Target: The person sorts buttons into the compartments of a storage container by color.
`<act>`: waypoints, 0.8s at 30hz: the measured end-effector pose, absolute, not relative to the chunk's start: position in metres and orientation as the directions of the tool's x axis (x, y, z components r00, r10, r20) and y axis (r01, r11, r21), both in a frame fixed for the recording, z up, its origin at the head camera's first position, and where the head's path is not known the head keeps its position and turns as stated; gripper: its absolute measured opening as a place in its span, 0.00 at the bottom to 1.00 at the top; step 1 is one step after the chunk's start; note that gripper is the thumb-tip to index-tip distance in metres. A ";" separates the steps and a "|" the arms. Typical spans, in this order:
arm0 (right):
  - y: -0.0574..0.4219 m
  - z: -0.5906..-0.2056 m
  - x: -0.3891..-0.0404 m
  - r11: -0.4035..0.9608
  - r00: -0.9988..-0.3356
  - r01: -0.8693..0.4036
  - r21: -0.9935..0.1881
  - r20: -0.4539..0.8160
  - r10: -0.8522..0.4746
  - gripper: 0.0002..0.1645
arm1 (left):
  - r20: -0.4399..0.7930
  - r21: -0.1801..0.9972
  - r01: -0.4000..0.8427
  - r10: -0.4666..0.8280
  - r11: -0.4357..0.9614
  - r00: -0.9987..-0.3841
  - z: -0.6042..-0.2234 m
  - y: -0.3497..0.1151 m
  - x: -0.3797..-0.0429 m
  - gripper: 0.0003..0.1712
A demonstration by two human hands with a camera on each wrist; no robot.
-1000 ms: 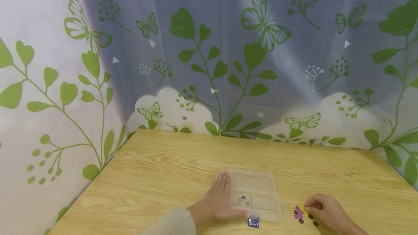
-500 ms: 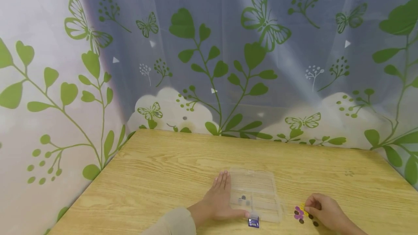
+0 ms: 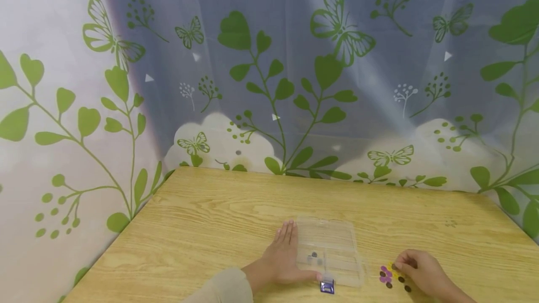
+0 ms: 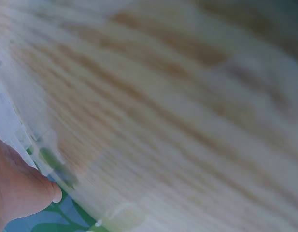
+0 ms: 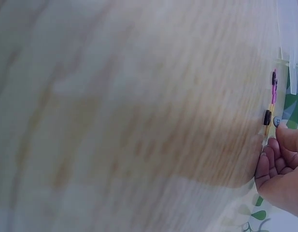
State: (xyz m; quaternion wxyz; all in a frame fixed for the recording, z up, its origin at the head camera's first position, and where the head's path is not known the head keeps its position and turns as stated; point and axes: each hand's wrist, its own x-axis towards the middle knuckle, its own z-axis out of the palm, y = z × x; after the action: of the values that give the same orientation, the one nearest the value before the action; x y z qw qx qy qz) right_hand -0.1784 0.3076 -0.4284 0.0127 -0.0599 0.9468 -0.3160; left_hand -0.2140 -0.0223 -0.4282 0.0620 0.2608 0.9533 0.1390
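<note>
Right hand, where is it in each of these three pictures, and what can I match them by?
Head: right hand low, right of centre, at the coloured discs.
Left wrist: not in it.
Right wrist: at the right edge, below mid-height.
Shared landmark: the wood-grain table, in all three.

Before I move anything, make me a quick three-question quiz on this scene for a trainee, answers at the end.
1. True or false: the left hand is at the left side of the clear box.
2. Which colour is missing from the loose discs beside the box? A purple, B green, C yellow.
3. Which hand is nearer those discs?

Key:
1. True.
2. B; they are purple, yellow and black.
3. The right hand.
</note>
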 end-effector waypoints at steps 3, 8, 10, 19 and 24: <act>0.306 -0.428 -0.179 0.795 -0.995 -0.083 -0.601 0.006 -0.099 0.04 | -0.047 0.302 0.477 0.513 0.825 -0.857 -0.429 -0.022 -0.215 0.69; 0.303 -0.426 -0.182 0.826 -0.999 -0.040 -0.562 0.009 -0.042 0.04 | -0.050 0.306 0.472 0.509 0.827 -0.859 -0.430 -0.021 -0.215 0.69; 0.302 -0.425 -0.183 0.834 -1.000 -0.027 -0.550 0.010 -0.026 0.05 | -0.050 0.310 0.472 0.510 0.826 -0.859 -0.429 -0.021 -0.214 0.69; 0.294 -0.418 -0.181 0.822 -1.000 0.028 -0.568 -0.010 0.026 0.06 | -0.049 0.307 0.479 0.516 0.822 -0.855 -0.428 -0.022 -0.213 0.69; 0.289 -0.414 -0.180 0.798 -0.998 0.060 -0.600 -0.030 0.053 0.07 | -0.046 0.303 0.484 0.520 0.821 -0.853 -0.430 -0.023 -0.215 0.69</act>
State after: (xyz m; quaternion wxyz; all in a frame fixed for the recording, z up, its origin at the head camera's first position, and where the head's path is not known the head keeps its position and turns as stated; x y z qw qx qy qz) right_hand -0.1798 0.2893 -0.4138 0.0058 0.0297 0.9481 -0.3167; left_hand -0.2149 -0.0225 -0.4299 0.0633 0.2634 0.9521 0.1416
